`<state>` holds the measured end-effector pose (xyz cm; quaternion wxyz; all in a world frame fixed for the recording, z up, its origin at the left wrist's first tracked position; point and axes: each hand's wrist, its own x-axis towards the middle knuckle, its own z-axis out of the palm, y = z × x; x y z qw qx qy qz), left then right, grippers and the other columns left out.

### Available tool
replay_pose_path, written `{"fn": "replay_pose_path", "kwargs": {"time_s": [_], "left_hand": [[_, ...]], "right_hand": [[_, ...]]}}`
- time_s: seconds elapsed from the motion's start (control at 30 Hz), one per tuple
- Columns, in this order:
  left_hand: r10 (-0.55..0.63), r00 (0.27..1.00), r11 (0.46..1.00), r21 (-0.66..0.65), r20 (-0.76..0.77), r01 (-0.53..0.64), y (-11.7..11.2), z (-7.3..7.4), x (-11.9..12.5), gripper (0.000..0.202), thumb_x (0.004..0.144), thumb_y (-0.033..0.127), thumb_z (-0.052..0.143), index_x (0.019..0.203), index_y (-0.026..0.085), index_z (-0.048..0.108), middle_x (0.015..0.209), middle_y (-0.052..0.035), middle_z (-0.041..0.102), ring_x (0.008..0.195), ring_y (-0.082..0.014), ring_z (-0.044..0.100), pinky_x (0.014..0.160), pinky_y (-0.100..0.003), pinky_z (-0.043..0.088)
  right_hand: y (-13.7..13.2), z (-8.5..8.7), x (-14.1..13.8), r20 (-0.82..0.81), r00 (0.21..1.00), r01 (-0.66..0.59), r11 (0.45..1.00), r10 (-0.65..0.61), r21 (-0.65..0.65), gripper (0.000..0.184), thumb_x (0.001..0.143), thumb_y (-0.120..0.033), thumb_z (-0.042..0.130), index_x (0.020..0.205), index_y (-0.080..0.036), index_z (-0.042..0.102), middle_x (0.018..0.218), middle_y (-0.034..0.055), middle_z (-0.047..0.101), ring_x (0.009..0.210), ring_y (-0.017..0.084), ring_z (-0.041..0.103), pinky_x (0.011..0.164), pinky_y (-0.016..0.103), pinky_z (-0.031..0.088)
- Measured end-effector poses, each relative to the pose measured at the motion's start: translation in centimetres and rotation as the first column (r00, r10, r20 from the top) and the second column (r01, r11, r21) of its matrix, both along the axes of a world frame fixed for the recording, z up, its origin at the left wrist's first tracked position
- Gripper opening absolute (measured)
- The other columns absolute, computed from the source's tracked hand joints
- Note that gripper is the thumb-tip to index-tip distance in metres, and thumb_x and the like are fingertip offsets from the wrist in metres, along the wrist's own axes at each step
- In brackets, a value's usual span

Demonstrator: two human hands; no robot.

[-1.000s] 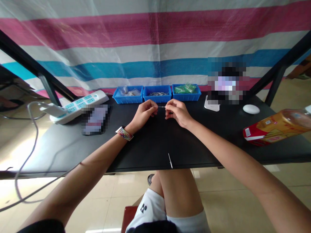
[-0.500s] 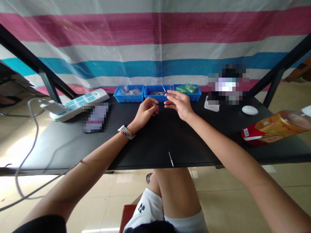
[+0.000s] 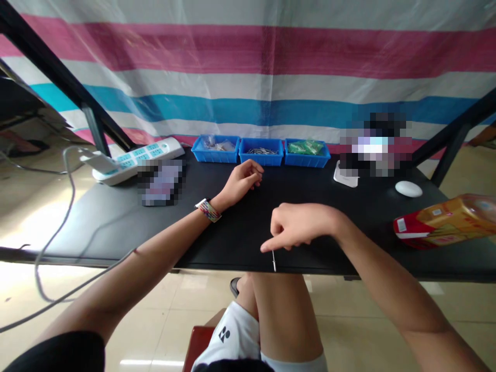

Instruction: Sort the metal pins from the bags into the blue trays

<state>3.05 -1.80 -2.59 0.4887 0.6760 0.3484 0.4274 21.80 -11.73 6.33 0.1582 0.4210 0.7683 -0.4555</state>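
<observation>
Right hand (image 3: 298, 225): one, fingers curled, thumb extended over the rivet (image 3: 275, 264); whether it grips, cannot tell. Rivet: one loose, near the table's (image 3: 232, 243) front edge, well in front of the centre bin (image 3: 261, 160). Left hand (image 3: 243, 182): one, loosely curled, contents uncertain, just before the centre bin. Open room: table surface between the hands. Bins: three, one each side of the centre bin. Change: right hand, beside the centre bin half a second ago, now nearer the front edge.

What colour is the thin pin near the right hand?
Silvery; the pin shows best in the head view.
</observation>
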Motion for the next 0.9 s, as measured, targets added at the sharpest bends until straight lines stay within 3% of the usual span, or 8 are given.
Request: {"fn": "replay_pose_path", "kwargs": {"time_s": [0.1, 0.23, 0.3, 0.47, 0.57, 0.67, 0.77, 0.9], "left_hand": [[-0.012, 1.0, 1.0, 0.005, -0.01, 0.012, -0.1, 0.0, 0.1, 0.015, 0.082, 0.021, 0.064, 0.097, 0.016, 0.064, 0.078, 0.0007, 0.064, 0.065, -0.0117, 0.065, 0.054, -0.02, 0.047], [-0.03, 1.0, 0.999, 0.017, -0.009, 0.03, 0.1, -0.4, 0.1, 0.017, 0.082, 0.021, 0.064, 0.099, 0.016, 0.063, 0.079, 0.0007, 0.065, 0.066, -0.0117, 0.065, 0.055, -0.021, 0.047], [-0.024, 1.0, 0.999, 0.024, -0.012, 0.024, 0.2, -0.4, 0.1, 0.017, 0.083, 0.022, 0.064, 0.099, 0.016, 0.063, 0.078, 0.0007, 0.064, 0.066, -0.012, 0.065, 0.055, -0.021, 0.048], [-0.028, 0.999, 0.999, 0.027, -0.04, 0.029, 0.3, -0.3, -0.2, 0.016, 0.083, 0.024, 0.065, 0.097, 0.016, 0.064, 0.078, 0.0003, 0.064, 0.066, -0.0126, 0.064, 0.057, -0.022, 0.048], [-0.069, 0.992, 0.994, 0.077, -0.105, 0.077, 0.1, -0.3, -0.3, 0.014, 0.086, 0.027, 0.065, 0.095, 0.017, 0.064, 0.078, -0.0002, 0.064, 0.067, -0.0134, 0.063, 0.061, -0.025, 0.049], [-0.085, 0.974, 0.985, 0.132, -0.209, 0.114, -0.2, -0.2, -0.4, 0.017, 0.094, 0.035, 0.063, 0.094, 0.018, 0.063, 0.08, -0.001, 0.066, 0.07, -0.0149, 0.063, 0.066, -0.027, 0.049], [-0.077, 0.946, 0.979, 0.157, -0.316, 0.132, -0.5, 0.1, -0.5, 0.03, 0.102, 0.044, 0.056, 0.089, 0.018, 0.063, 0.076, -0.0005, 0.064, 0.069, -0.0151, 0.06, 0.066, -0.027, 0.046], [-0.097, 0.934, 0.974, 0.159, -0.344, 0.16, -0.3, 0.2, -0.6, 0.043, 0.106, 0.05, 0.051, 0.078, 0.019, 0.059, 0.071, -0.0003, 0.062, 0.066, -0.0138, 0.055, 0.065, -0.027, 0.042]], "right_hand": [[-2.1, 0.5, -1.7, 0.161, 0.985, -0.084, 0.984, 0.059, 0.154, 0.053, 0.091, -0.059, 0.068, 0.061, -0.015, 0.069, 0.058, 0.0075, 0.067, 0.05, 0.016, 0.059, 0.052, 0.029, 0.039], [-1.9, 0.2, -2.0, 0.226, 0.968, -0.143, 0.979, 0.108, 0.143, 0.012, 0.083, -0.023, 0.07, 0.078, -0.015, 0.076, 0.063, 0.0064, 0.071, 0.056, 0.018, 0.064, 0.053, 0.027, 0.039], [-1.2, -0.1, -1.8, 0.193, 0.975, -0.153, 0.964, 0.112, 0.217, 0.01, 0.079, -0.016, 0.069, 0.084, -0.017, 0.078, 0.076, 0.0069, 0.076, 0.063, 0.019, 0.067, 0.056, 0.027, 0.039], [1.6, -2.1, -0.9, 0.184, 0.981, -0.069, 0.773, -0.062, 0.63, 0.006, 0.079, -0.016, 0.072, 0.083, -0.018, 0.075, 0.086, 0.0103, 0.075, 0.08, 0.026, 0.071, 0.067, 0.032, 0.039], [4.0, -4.7, 0.4, -0.054, 0.996, 0.088, 0.656, -0.072, 0.749, 0.006, 0.081, -0.02, 0.075, 0.081, -0.02, 0.069, 0.092, 0.008, 0.072, 0.082, 0.023, 0.067, 0.067, 0.031, 0.038], [6.1, -7.6, 1.6, -0.37, 0.929, 0.32, 0.564, -0.027, 0.762, 0.009, 0.084, -0.017, 0.072, 0.084, -0.02, 0.063, 0.097, 0.0052, 0.067, 0.079, 0.018, 0.061, 0.068, 0.029, 0.039], [7.2, -9.5, 1.9, -0.612, 0.791, 0.505, 0.562, 0.002, 0.655, 0.012, 0.087, -0.018, 0.066, 0.082, -0.021, 0.056, 0.085, 0.0005, 0.062, 0.071, 0.015, 0.057, 0.068, 0.027, 0.042], [7.3, -10.1, 1.5, -0.728, 0.686, 0.604, 0.551, 0.009, 0.576, 0.011, 0.088, -0.021, 0.064, 0.082, -0.022, 0.055, 0.082, -0.0007, 0.061, 0.072, 0.016, 0.059, 0.07, 0.028, 0.045]]}}
